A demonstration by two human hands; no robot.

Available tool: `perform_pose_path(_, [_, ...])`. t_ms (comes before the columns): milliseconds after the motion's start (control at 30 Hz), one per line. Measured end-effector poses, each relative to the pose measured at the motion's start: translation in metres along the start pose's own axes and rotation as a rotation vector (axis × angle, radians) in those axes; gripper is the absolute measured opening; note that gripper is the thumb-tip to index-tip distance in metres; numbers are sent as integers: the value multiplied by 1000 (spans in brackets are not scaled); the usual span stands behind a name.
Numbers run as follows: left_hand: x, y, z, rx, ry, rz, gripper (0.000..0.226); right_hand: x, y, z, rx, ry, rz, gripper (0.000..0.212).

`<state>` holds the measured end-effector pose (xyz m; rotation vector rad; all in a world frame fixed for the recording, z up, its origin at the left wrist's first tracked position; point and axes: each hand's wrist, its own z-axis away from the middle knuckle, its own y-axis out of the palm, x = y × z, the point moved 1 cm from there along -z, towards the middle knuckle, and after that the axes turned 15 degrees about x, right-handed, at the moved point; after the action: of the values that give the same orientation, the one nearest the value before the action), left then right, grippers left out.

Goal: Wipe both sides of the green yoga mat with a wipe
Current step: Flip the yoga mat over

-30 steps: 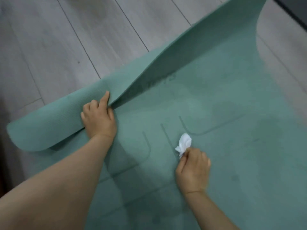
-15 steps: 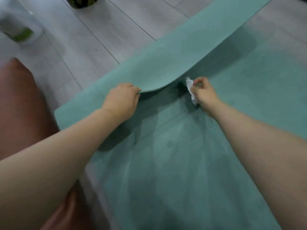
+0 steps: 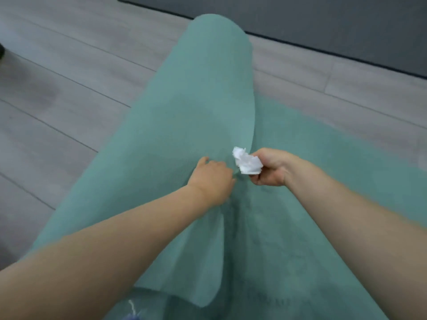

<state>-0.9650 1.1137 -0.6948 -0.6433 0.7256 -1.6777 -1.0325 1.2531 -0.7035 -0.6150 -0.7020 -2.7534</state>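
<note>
Since a moment ago I've swung the soft green yoga mat (image 3: 196, 116) flap over; left hand (image 3: 211, 181) grips its edge on the floor, right hand (image 3: 270, 168) pinches the crumpled white wipe (image 3: 247, 163). A loose grip could let the flap flop back.

A muted sea-green yoga mat (image 3: 189, 116) covers pale grey floor (image 3: 57, 93) planks whose seams are thin darker lines. The mat's folded-over flap is a lighter, plain green; the layer beneath is a deeper teal with faint darker markings. A crumpled wipe (image 3: 247, 163) is bright white. A dark charcoal band (image 3: 323, 21) runs across the top, edged in black. White and blue flecks (image 3: 133, 311), blurred, show at the bottom edge.
</note>
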Motion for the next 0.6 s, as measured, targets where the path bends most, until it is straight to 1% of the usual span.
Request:
perform_pose_path(100, [-50,-4,1,25,78,56,39,-15,-38,29,-123,46,145,33])
perform_pose_path(233, [-109,-10,3,67,208,96,44,-43,-92,64,-198,73,277,36])
perform_pose_path(300, [-123,-15,2,7,310,60,42,-55,-123,86,-274,69,386,33])
perform_pose_path(333, [-127,-19,1,-48,358,22,43,-61,-138,99,-275,70,440,35])
perform_pose_path(400, [-130,-28,-2,-187,416,-28,52,-72,-169,128,-204,92,504,42])
perform_pose_path(433, [-130,-34,-3,-234,415,-28,60,-77,-187,144,-205,103,504,43])
perform_pose_path(467, [-129,-40,-4,-270,397,-3,71,-82,-206,161,-249,118,512,45])
perform_pose_path(500, [-127,-46,-6,-302,366,38,79,-87,-226,180,-332,139,535,47])
perform_pose_path(533, [-124,-51,-12,-330,321,81,83,-92,-246,199,-434,148,542,44])
perform_pose_path(600, [-117,-62,-22,-400,214,147,80,-106,-287,237,-657,169,521,25])
